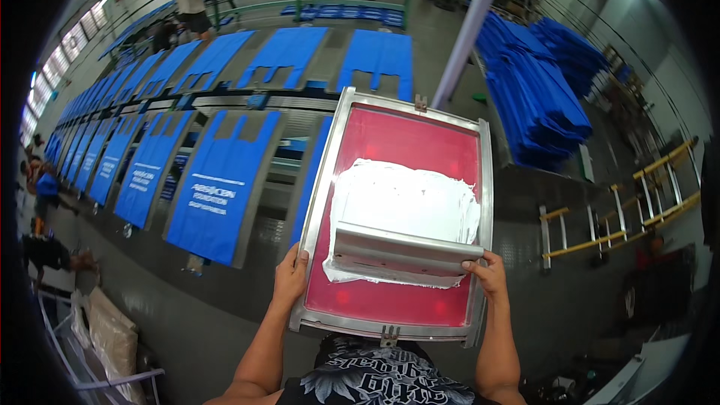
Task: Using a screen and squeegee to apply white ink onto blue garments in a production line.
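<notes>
A screen printing frame [486, 180] with a metal border and red mesh is held up in front of my body. White ink [405, 199] lies thickly over the middle of the mesh. Across the ink's lower part rests a metal squeegee [405, 251]. My left hand [291, 276] is closed round the frame's left edge. At the right edge, my right hand [489, 274] grips the frame, its thumb against the squeegee's end; its other fingers are partly hidden. A blue bag panel [309, 187] shows partly behind the frame's left side.
Rows of blue bag panels [217, 187] lie on boards to the left, some with white print. Stacked blue fabric [529, 90] sits on a table at right, near a pale post [465, 41]. A yellow ladder [622, 232] is farther right. A person [193, 1] stands at the far left.
</notes>
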The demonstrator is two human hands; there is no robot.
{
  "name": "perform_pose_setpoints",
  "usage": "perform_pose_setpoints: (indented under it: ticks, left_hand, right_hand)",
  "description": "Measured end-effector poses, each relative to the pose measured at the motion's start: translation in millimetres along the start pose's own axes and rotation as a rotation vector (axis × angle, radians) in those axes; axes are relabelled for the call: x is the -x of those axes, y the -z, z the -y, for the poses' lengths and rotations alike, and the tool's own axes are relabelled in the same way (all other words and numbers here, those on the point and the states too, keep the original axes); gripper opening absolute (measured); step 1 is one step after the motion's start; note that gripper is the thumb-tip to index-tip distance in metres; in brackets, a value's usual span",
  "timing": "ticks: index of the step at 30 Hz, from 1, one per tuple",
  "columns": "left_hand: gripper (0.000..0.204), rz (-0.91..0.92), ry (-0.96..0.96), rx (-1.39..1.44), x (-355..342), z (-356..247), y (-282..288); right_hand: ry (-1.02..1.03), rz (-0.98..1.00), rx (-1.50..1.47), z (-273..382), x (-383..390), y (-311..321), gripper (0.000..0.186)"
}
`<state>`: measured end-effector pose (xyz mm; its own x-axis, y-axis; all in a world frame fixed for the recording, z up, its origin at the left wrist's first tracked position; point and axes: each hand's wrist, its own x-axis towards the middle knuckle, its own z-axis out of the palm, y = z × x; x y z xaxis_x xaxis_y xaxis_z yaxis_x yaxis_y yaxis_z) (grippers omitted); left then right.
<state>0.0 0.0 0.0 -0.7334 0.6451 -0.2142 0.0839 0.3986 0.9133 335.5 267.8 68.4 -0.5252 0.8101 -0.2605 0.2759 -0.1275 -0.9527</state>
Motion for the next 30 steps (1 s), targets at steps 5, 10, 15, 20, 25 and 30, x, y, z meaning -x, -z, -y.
perform_pose_setpoints:
  ticks: [5,10,15,20,25,30]
  left_hand:
    - [0.043,0.078,-0.138,0.047,-43,38,-29]
    - [0.036,0.24,-0.214,0.117,-110,-14,-23]
    - [0.044,0.48,-0.127,0.149,-74,-137,-59]
    - [0.052,0.636,-0.327,0.334,-105,-244,-128]
    - [0.052,0.607,-0.401,0.347,-147,-338,-162]
    - [0.053,0.644,-0.521,0.443,-230,-409,-201]
  right_hand:
    - [0.112,-0.249,0.042,-35,31,-11,0.027]
    - [0.119,-0.397,-0.2,-91,10,-13,0.036]
    - [0.281,-0.394,-0.235,-44,37,93,0.038]
    - [0.38,-0.427,-0.173,46,15,207,0.043]
    - [0.443,-0.431,-0.009,134,-45,283,0.05]
    - [0.492,-0.454,0.044,200,-116,332,0.051]
